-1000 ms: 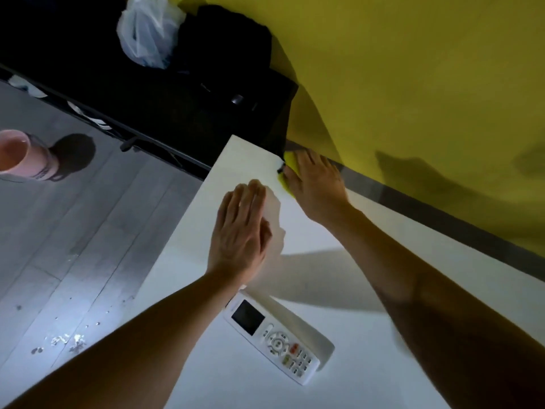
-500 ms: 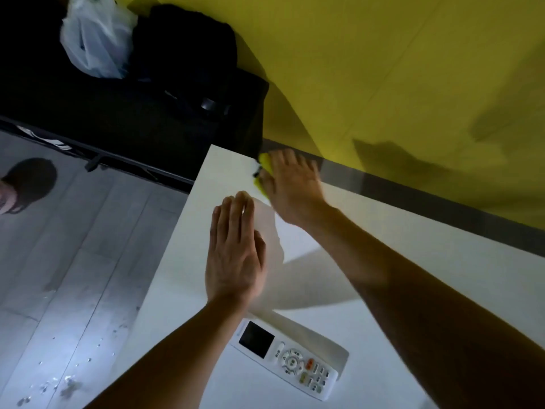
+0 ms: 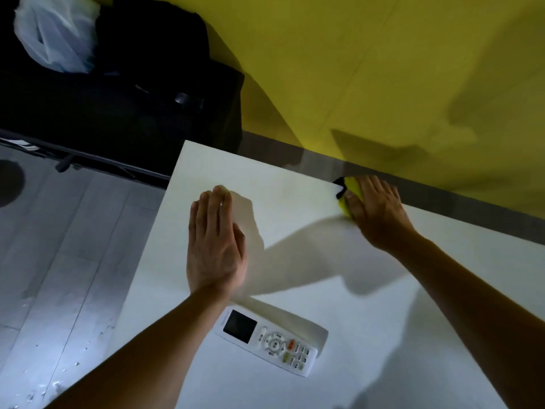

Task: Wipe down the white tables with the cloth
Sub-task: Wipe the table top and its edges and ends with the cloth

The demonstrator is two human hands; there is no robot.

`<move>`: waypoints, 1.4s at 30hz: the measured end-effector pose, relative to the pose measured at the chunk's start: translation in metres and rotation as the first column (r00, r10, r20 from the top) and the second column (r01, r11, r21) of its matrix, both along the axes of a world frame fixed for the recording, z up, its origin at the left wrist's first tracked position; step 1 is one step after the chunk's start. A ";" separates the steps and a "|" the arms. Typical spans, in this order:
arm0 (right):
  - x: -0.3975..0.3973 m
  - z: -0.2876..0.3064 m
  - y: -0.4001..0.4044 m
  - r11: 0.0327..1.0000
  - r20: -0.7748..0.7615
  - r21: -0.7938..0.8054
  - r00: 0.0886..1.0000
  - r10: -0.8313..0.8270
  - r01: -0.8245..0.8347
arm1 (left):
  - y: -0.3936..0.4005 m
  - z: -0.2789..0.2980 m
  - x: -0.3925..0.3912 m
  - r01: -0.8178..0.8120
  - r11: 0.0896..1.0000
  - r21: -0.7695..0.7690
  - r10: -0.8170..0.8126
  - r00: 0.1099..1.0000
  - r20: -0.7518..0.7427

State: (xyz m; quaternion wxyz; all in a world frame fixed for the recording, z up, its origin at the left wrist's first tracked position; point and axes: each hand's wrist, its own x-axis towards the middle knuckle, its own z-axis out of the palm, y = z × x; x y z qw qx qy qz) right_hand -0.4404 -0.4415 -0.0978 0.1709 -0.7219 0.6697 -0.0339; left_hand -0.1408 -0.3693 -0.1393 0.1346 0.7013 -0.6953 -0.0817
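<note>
R hand [image 3: 376,209] slid cloth [image 3: 349,190] right along table [image 3: 383,335]; L hand [image 3: 216,246] stays flat.

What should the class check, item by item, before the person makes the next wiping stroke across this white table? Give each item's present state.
1. Cloth under right hand: ok.
2. Left hand flat on table, bracing: ok.
3. Remote off the table: not ok, it lies near the left wrist.
4. Cloth at the far edge by the wall: ok.
5. Cloth damp: cannot tell.
</note>
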 end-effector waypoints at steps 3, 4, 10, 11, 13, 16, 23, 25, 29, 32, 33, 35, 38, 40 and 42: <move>0.040 -0.002 -0.014 1.000 -0.023 -0.015 1.000 0.013 -0.013 | -0.001 0.000 0.000 -0.006 1.000 -0.001 0.006 1.000 0.001; 0.065 -0.003 -0.024 0.999 -0.032 0.000 0.998 0.051 -0.051 | -0.002 0.000 0.000 -0.006 1.000 -0.004 0.006 1.000 0.004; 0.210 -0.008 -0.073 0.968 0.072 -0.062 0.966 0.247 -0.243 | -0.002 0.002 0.001 -0.019 1.000 0.003 0.019 1.000 0.009; 0.212 -0.009 -0.074 0.963 0.077 -0.073 0.961 0.264 -0.258 | -0.003 0.002 0.001 -0.014 1.000 -0.001 0.014 1.000 0.008; 0.192 -0.009 -0.068 0.967 0.096 -0.068 0.963 0.251 -0.245 | -0.002 0.002 0.002 0.001 1.000 -0.014 0.000 1.000 0.013; 0.122 -0.014 -0.042 0.985 0.068 -0.087 0.985 0.157 -0.151 | 0.000 0.003 0.001 0.012 1.000 -0.028 -0.011 1.000 0.004; -0.065 -0.008 0.026 0.994 -0.035 -0.070 0.996 -0.087 0.084 | -0.001 0.004 0.000 0.006 0.999 -0.040 -0.006 1.000 -0.002; -0.069 -0.011 0.027 0.986 -0.034 -0.085 0.988 -0.150 0.146 | -0.001 0.004 -0.002 -0.002 0.999 -0.052 0.001 1.000 -0.005; -0.021 -0.008 0.020 0.970 0.005 -0.103 0.975 -0.220 0.220 | 0.002 0.003 -0.003 0.015 0.998 -0.060 -0.014 1.000 0.022; 0.040 -0.011 0.004 0.987 0.047 -0.131 0.995 -0.092 0.098 | 0.003 0.000 -0.004 0.013 0.997 -0.074 -0.009 0.998 0.057; 0.057 -0.013 -0.002 0.988 0.044 -0.140 0.997 -0.061 0.067 | 0.003 0.000 -0.005 0.006 0.997 -0.072 -0.001 0.998 0.069; 0.078 -0.013 -0.012 0.987 0.061 -0.156 0.998 -0.027 0.036 | 0.003 0.001 -0.009 -0.011 0.999 -0.051 0.017 0.994 0.105; 0.068 -0.015 -0.013 0.987 0.075 -0.155 0.995 0.062 -0.049 | 0.005 0.003 -0.018 -0.062 0.998 -0.027 0.066 0.987 0.150; 0.043 -0.015 -0.009 0.986 0.094 -0.149 0.991 0.091 -0.077 | 0.010 0.006 -0.031 -0.102 0.994 -0.031 0.106 0.983 0.151; 0.003 -0.016 0.002 0.990 0.098 -0.129 0.993 0.061 -0.048 | 0.019 0.010 -0.060 -0.028 0.999 -0.037 0.033 0.989 0.145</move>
